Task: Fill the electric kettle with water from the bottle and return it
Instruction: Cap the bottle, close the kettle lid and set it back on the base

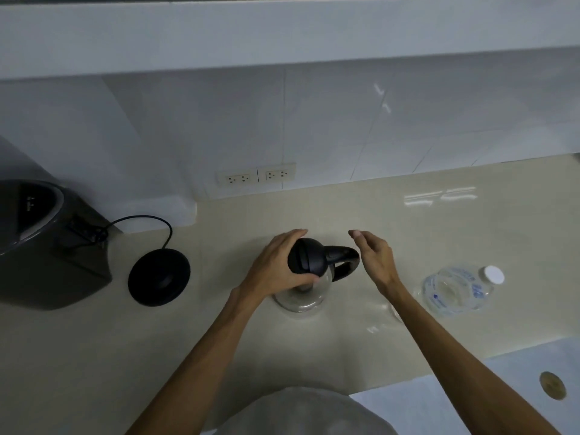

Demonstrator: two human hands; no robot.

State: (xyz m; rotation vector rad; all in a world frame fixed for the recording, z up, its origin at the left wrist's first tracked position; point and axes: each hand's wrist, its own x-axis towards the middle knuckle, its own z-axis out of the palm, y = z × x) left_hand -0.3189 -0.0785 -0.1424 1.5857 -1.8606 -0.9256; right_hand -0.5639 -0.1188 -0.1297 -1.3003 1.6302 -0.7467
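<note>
The kettle [309, 271] stands on the desk [314, 346], left hand [276, 265] clamped around it. Right hand [375, 259] spread beside its handle. Bottle [455, 290] right of kettle, base [159, 277] left.

On the counter [314, 356], the kettle [309, 271] stands between its base [159, 273], left, and the seemingly upright bottle [458, 288], right.

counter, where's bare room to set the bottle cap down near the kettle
Free: the counter strip between the kettle and the wall sockets, and the patch between the kettle and the black base. Crowded: right of the kettle, where the right hand and the bottle sit.
</note>
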